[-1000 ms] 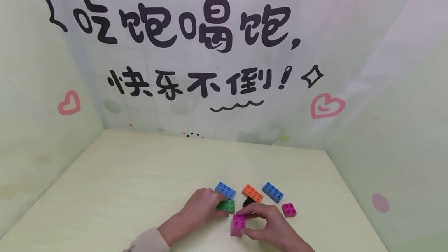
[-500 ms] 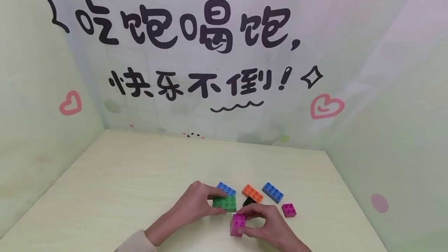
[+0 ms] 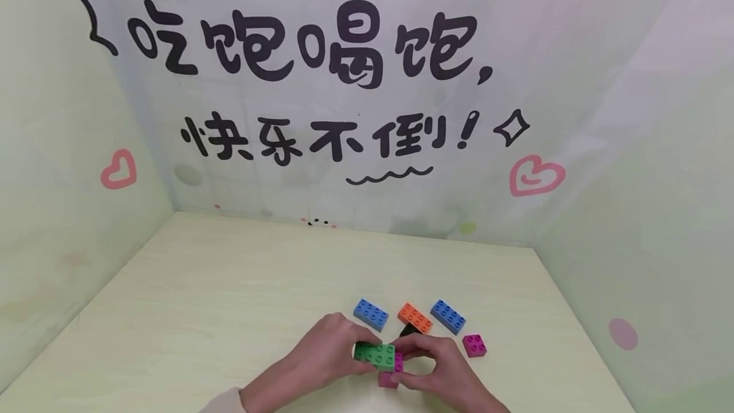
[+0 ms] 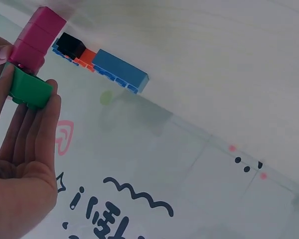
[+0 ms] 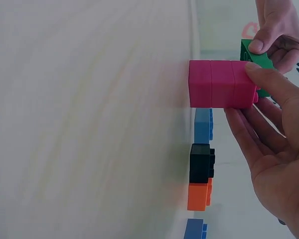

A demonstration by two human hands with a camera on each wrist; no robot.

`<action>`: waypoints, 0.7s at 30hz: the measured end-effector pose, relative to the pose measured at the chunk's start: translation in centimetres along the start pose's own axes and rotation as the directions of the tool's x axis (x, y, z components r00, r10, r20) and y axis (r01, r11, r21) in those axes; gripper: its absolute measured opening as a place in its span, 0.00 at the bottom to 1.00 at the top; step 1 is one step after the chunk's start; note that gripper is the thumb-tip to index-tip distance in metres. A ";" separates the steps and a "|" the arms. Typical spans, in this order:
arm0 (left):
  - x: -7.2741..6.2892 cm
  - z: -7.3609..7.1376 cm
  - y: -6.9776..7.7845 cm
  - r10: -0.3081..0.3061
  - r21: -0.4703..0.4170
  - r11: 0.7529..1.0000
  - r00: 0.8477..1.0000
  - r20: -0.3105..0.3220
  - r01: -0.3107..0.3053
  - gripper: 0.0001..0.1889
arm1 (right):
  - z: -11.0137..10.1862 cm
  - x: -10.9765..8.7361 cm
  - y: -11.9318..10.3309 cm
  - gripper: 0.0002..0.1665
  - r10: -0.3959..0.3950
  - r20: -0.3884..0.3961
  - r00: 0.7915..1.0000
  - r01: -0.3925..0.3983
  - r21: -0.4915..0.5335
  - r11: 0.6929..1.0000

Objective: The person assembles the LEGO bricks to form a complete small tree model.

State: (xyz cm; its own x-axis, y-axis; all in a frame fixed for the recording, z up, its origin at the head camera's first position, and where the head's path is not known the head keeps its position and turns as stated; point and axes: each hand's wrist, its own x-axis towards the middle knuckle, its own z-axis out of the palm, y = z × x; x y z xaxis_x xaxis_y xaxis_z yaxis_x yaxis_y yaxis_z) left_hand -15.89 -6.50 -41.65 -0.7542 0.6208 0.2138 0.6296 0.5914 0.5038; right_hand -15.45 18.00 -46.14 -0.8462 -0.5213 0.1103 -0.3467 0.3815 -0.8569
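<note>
1. Head view: three-brick progress shows at the lower middle of the frame, where a magenta stack [image 3: 388,381] appears to stand upright, with a green brick [image 3: 376,355] over its top and overlapping most of it. Left loose are a blue brick [image 3: 371,315], an orange brick [image 3: 415,317] with a black brick [image 3: 408,331] next to it, a second blue brick [image 3: 448,316] and a small magenta brick [image 3: 474,345] farther right. The left hand [image 3: 327,350] comes in from the bottom edge, thumb and fingers pinching the green brick's left end; the right hand [image 3: 444,365] slants in from the lower right, pinching the stack.

2. Left wrist view: in the upper left, studs show between the stack and the green brick, so the joint is probably not pressed home (a judgement from the sliver that shows). The left hand rises from the lower left corner, its thumb and fingertips on opposite sides of the green brick.

3. Right wrist view: the stack lies right of centre, its three layers joined without a visible gap. The right hand enters from the right edge, thumb on the near face, fingers beneath in the frame; the left hand holds the green brick at upper right.
</note>
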 end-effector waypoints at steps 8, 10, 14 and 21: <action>0.1 -0.1 1.1 0.001 0.140 0.990 1.000 0.003 -0.002 0.17 | 0.3 -0.2 -0.5 0.23 -0.024 -0.053 0.998 0.024 -0.009 1.000; 0.1 -0.1 1.0 0.002 0.114 0.993 1.000 -0.004 -0.002 0.16 | 0.3 -0.2 -0.6 0.22 -0.018 -0.064 0.998 0.018 -0.003 1.000; 0.0 0.3 0.2 -0.037 -0.064 0.997 0.999 0.004 0.037 0.16 | 0.3 -0.2 -0.8 0.20 -0.015 -0.066 0.998 0.016 0.013 1.000; 0.2 1.8 -1.4 -0.116 -0.393 0.913 0.993 0.007 0.109 0.16 | 0.1 0.0 -0.4 0.19 -0.022 -0.048 0.999 0.023 0.015 1.000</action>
State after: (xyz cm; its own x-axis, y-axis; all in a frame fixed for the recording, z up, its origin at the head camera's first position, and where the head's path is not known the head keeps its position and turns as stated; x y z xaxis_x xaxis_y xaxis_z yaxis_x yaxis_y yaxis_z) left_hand -16.55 -6.29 -43.84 -0.8211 0.5512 0.1482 0.4190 0.4056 0.8124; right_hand -15.29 17.73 -45.83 -0.8568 -0.4923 0.1535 -0.3600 0.3581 -0.8615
